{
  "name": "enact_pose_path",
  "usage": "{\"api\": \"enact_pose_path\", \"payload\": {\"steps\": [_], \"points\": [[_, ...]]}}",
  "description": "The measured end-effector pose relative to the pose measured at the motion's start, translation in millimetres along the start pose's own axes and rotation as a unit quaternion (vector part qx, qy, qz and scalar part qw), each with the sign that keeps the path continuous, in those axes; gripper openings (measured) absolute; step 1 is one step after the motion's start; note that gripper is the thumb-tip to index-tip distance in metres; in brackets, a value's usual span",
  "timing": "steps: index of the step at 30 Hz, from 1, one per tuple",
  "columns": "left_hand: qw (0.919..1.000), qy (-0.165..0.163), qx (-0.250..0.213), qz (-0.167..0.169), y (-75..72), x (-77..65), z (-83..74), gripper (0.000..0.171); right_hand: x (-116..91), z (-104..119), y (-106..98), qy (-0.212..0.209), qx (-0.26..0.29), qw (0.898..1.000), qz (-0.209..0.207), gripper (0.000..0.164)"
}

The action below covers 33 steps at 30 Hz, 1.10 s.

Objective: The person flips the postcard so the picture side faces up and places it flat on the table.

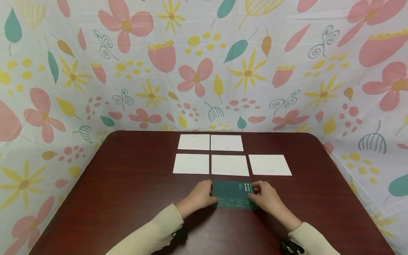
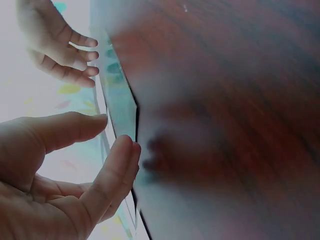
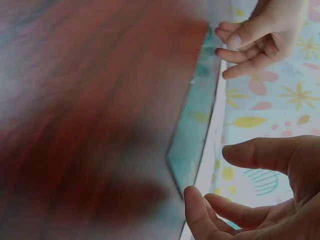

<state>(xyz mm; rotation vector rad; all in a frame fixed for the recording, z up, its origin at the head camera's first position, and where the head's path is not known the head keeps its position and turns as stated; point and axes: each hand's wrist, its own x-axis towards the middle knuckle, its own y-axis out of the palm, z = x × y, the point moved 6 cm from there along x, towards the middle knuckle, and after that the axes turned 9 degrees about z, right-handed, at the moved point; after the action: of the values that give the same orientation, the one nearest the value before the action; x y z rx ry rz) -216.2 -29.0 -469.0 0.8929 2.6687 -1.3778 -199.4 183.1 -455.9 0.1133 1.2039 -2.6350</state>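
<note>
A flat green card (image 1: 230,194) with pale lettering lies on the dark wooden table, near the middle in the head view. My left hand (image 1: 200,195) is at its left end and my right hand (image 1: 269,197) at its right end. In the left wrist view, the left thumb stands apart from the fingers, whose tips touch or nearly touch the green card's edge. The right wrist view gives a similar picture, with a gap between right thumb and fingers beside the card. Neither hand pinches it there. Exact fingertip contact is hard to make out.
Beyond the green card lie white cards in two rows: two at the back, such as the left one (image 1: 193,142), and three in front, such as the right one (image 1: 270,165). A flower-printed cloth (image 1: 197,46) hangs behind and beside the reddish-brown table (image 1: 127,177).
</note>
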Motion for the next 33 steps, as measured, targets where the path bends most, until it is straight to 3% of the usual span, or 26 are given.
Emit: {"api": "enact_pose_path", "payload": {"steps": [8,15,25,33], "points": [[0.9972,0.012,-0.060,-0.044,-22.1,-8.9,12.2,0.045,6,20,2,-0.030,0.039,0.999,0.005,0.041],[0.9881,0.020,-0.093,-0.121,-51.3,-18.1,29.6,0.042,21,36,7,-0.039,0.069,0.997,0.002,0.040],[0.9538,-0.012,-0.185,-0.236,-90.2,-22.9,55.2,0.038,53,68,15,-0.095,0.136,0.986,0.009,0.041],[0.9268,-0.062,-0.289,-0.232,-102.6,-15.3,79.1,0.045,80,84,23,-0.081,0.221,0.972,0.028,0.044]]}}
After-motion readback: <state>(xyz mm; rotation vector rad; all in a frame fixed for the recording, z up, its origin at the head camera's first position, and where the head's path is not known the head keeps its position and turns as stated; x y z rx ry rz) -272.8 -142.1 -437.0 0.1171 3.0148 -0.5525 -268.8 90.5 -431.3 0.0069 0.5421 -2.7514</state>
